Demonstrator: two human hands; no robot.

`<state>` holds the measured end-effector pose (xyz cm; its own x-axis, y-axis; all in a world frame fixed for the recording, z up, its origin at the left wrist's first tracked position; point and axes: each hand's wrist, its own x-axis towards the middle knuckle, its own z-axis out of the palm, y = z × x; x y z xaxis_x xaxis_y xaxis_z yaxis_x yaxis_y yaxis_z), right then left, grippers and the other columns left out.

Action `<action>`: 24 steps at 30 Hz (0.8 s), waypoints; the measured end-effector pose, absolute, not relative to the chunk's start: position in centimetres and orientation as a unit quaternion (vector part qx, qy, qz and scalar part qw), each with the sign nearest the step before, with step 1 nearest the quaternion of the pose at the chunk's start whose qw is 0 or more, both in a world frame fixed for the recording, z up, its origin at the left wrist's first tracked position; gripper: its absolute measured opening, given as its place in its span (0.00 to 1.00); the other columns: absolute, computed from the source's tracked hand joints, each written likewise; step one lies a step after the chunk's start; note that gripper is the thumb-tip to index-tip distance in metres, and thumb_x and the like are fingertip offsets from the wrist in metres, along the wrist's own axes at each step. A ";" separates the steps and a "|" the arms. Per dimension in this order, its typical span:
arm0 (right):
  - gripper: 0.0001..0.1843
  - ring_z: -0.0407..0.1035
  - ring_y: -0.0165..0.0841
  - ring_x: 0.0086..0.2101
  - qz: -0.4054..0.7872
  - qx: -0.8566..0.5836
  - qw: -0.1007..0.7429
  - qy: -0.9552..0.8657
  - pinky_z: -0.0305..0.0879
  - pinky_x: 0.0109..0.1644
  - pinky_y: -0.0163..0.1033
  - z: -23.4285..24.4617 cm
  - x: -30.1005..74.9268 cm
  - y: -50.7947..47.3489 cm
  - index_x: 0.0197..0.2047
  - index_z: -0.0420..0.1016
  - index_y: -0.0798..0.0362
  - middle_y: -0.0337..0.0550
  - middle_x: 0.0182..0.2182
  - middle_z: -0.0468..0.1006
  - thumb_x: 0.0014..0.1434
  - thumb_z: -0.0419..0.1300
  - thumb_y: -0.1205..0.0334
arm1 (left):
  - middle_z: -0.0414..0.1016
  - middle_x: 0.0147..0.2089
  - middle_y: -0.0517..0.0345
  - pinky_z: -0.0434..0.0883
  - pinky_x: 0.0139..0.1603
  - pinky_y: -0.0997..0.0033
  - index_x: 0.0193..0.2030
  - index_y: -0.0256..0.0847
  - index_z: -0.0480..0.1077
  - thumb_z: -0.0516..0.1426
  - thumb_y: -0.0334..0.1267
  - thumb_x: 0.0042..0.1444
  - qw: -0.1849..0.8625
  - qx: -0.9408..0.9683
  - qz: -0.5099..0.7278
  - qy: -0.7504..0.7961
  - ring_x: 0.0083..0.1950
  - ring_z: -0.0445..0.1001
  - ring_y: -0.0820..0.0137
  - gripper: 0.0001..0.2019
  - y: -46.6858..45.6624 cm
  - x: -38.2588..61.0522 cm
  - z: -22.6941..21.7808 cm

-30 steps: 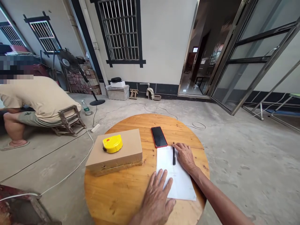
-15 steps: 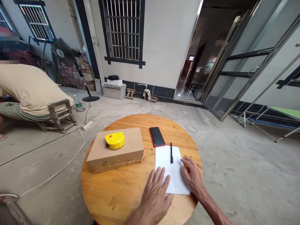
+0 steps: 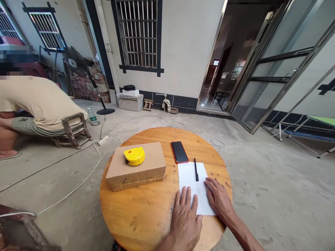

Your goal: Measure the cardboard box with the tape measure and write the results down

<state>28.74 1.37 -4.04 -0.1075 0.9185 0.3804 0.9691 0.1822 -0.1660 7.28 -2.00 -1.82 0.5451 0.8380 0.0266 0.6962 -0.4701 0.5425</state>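
Observation:
Both hands rest on a white sheet of paper (image 3: pixel 190 176) on a round wooden table (image 3: pixel 146 209). My left hand (image 3: pixel 185 220) lies flat with fingers stretched over the sheet's near left edge. My right hand (image 3: pixel 220 199) lies flat, fingers apart, on its near right corner. A black pen (image 3: pixel 195 169) lies on the far part of the paper, apart from both hands. A phone in a red case (image 3: pixel 179 152) lies just beyond the sheet. To the left, a yellow tape measure (image 3: pixel 134 156) sits on a flat cardboard box (image 3: pixel 146 164).
Another person in a beige shirt (image 3: pixel 34 101) sits bent over on a low wooden stool (image 3: pixel 72 130) at the left. White cables (image 3: pixel 78 184) and a power strip (image 3: pixel 103 140) run over the concrete floor. A standing fan (image 3: pixel 75 66), stacked bricks and an open glass door (image 3: pixel 267 76) stand behind.
My right hand has drawn back from beside the pen to the paper's near right corner. The left hand stays flat on the sheet. The view has shifted slightly.

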 end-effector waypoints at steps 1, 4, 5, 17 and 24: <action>0.19 0.71 0.48 0.51 -0.064 -0.635 0.203 -0.742 0.67 0.54 0.56 -4.1 28.9 1.5 0.49 0.77 0.55 0.55 0.53 0.77 0.61 0.48 0.66 | 0.39 0.74 0.49 0.39 0.73 0.46 0.70 0.41 0.55 0.48 0.49 0.64 0.252 0.843 0.147 0.452 0.74 0.34 0.54 0.29 -2.0 7.3 -1.6; 0.19 0.73 0.48 0.50 -0.056 -0.628 0.212 -0.746 0.68 0.52 0.56 -4.2 29.4 1.6 0.48 0.78 0.53 0.53 0.53 0.78 0.61 0.49 0.65 | 0.38 0.74 0.48 0.39 0.73 0.45 0.70 0.40 0.54 0.48 0.49 0.65 0.270 0.842 0.141 0.446 0.74 0.34 0.54 0.30 -1.9 7.2 -1.1; 0.18 0.73 0.47 0.50 -0.049 -0.626 0.218 -0.747 0.69 0.52 0.56 -4.2 29.6 1.6 0.48 0.78 0.52 0.52 0.53 0.78 0.62 0.49 0.64 | 0.38 0.74 0.48 0.39 0.72 0.45 0.70 0.40 0.54 0.48 0.49 0.64 0.273 0.842 0.138 0.444 0.74 0.33 0.54 0.30 -1.9 7.1 -1.0; 0.17 0.70 0.45 0.52 -0.002 -0.677 0.194 -0.710 0.65 0.54 0.48 2.6 22.9 10.2 0.49 0.75 0.53 0.54 0.54 0.74 0.60 0.55 0.58 | 0.40 0.74 0.49 0.40 0.72 0.42 0.70 0.43 0.53 0.48 0.49 0.65 0.272 0.836 0.148 0.453 0.74 0.34 0.54 0.29 -1.8 7.3 -1.2; 0.31 0.71 0.54 0.47 0.037 -0.750 0.094 -0.654 0.65 0.46 0.53 3.2 16.4 17.6 0.52 0.69 0.60 0.63 0.47 0.74 0.54 0.62 0.44 | 0.39 0.74 0.44 0.41 0.72 0.42 0.71 0.39 0.53 0.47 0.55 0.64 0.264 0.834 0.165 0.455 0.74 0.35 0.53 0.33 -2.0 7.5 -1.7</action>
